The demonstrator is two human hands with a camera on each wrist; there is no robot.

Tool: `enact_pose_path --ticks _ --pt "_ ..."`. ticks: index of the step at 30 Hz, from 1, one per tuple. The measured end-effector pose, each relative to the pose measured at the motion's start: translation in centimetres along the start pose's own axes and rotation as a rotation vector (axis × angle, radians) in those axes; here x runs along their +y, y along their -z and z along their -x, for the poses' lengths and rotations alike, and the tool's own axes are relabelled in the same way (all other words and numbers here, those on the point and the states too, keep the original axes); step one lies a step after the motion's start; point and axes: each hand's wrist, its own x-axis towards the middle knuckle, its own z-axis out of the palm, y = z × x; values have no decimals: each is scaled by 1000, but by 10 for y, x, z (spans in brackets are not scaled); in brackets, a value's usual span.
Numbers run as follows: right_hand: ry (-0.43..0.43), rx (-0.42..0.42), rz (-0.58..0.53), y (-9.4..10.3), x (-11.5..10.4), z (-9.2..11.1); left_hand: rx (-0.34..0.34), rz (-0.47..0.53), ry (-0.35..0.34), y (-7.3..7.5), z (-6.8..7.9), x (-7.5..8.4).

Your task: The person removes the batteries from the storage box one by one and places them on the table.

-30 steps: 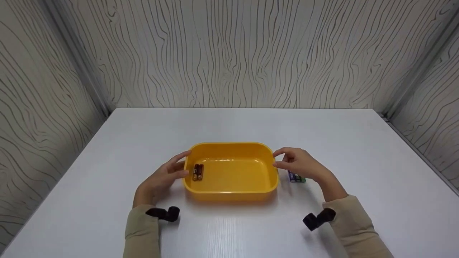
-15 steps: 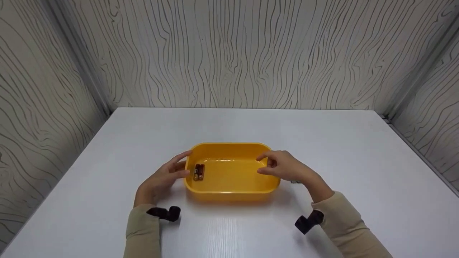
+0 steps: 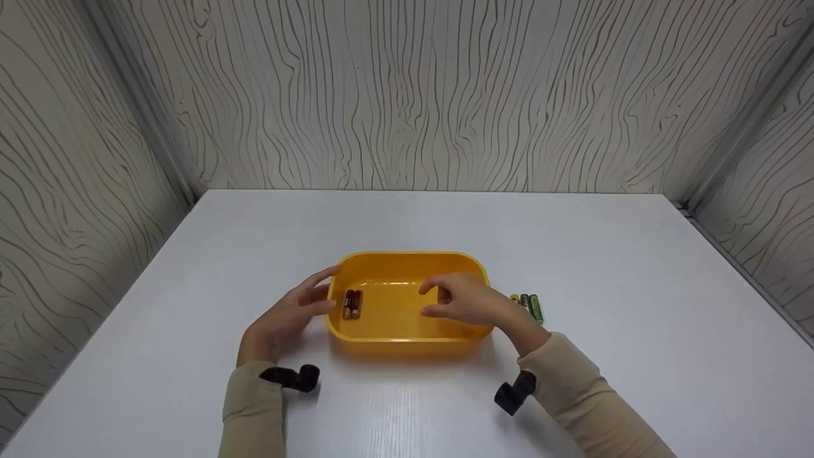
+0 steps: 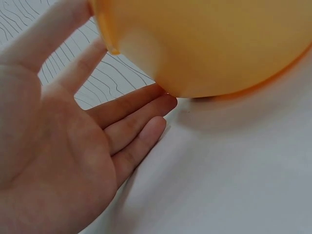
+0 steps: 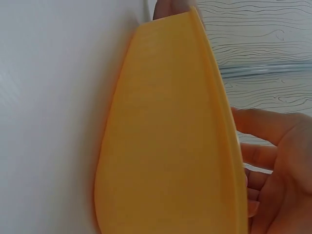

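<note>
A yellow plastic bin [image 3: 407, 348] stands on the white table. Inside it, against the left wall, two dark red batteries [image 3: 352, 304] with gold ends lie side by side. My left hand [image 3: 289, 318] rests at the bin's left side, thumb and index finger at the rim; in the left wrist view its other fingers [image 4: 129, 117] stretch out by the outer wall. My right hand [image 3: 467, 299] hovers over the right half of the bin, thumb and index finger apart with nothing between them. In the right wrist view the bin's wall [image 5: 165, 122] covers part of that hand.
Just right of the bin, several batteries with green and yellow wrappers [image 3: 536, 308] lie on the table [image 3: 407, 222], partly hidden by my right wrist. A wood-patterned back wall [image 3: 407, 95] and side walls enclose the table.
My right hand has moved left from the bin's right rim to over its inside, thumb and index finger still apart. The left hand and the two red batteries stay put.
</note>
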Motion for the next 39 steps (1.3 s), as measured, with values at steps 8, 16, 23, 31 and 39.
enact_pose_path --ticks 8,16,23,31,39 --pt "22 -30 -11 -16 -10 -20 18 23 19 0 -1 -2" --pt "-33 -21 -59 -32 -22 -38 8 7 8 0 0 0" --pt "-109 9 -128 -46 -33 -55 -22 -54 -56 -1 0 0" --pt "-211 21 -180 -58 -40 -71 -2 -50 -25 1 1 -1" --pt "-252 45 -197 -64 -44 -78 -20 -65 -49 1 0 -2"
